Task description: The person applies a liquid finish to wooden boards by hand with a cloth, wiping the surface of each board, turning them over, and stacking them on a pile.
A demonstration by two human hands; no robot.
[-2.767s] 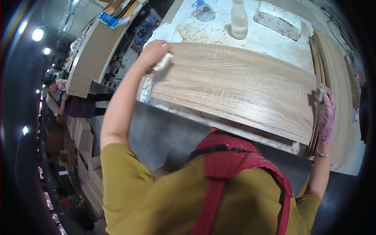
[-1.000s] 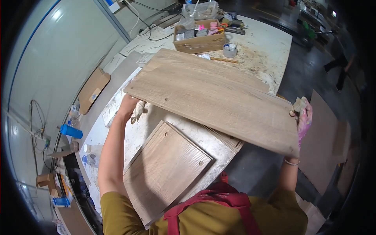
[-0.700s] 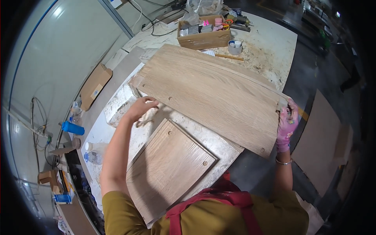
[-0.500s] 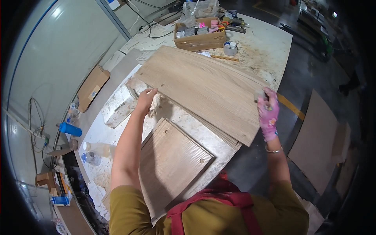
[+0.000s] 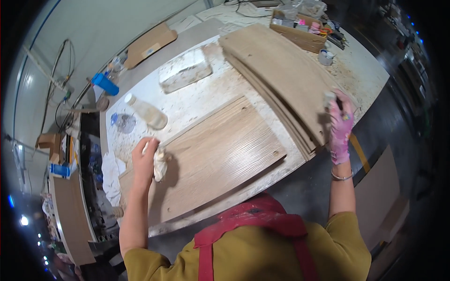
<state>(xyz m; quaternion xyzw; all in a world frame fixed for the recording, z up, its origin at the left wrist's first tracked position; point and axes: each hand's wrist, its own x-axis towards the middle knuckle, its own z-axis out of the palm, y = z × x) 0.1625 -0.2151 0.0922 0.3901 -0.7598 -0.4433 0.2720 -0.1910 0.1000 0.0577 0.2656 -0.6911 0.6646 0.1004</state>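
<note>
My bare left hand [image 5: 144, 157] is closed on a crumpled white cloth [image 5: 161, 167], held over the left edge of a wood-grain panel [image 5: 220, 150]. This panel lies nearest me and has small round holes near its corners. To its right, a stack of similar panels [image 5: 281, 58] lies at an angle, their edges slightly fanned. My right hand [image 5: 342, 124] wears a pink flowered glove and grips a small grey block [image 5: 329, 99] by the right end of the stack's top panel. Whether the block touches the panel is unclear.
A worn white block [image 5: 185, 71] sits on the white worktable [image 5: 140, 89]. Left of the panel are a bottle of pale liquid [image 5: 149, 112], a clear bottle [image 5: 124, 122] and a blue bottle [image 5: 105, 84]. A cardboard box of tools [image 5: 297, 35] and a tape roll [image 5: 326, 57] stand far right.
The view has turned left. My left hand has moved with the cloth from the stack's edge to the nearer panel's left side. My right hand remains by the stack's right end.
</note>
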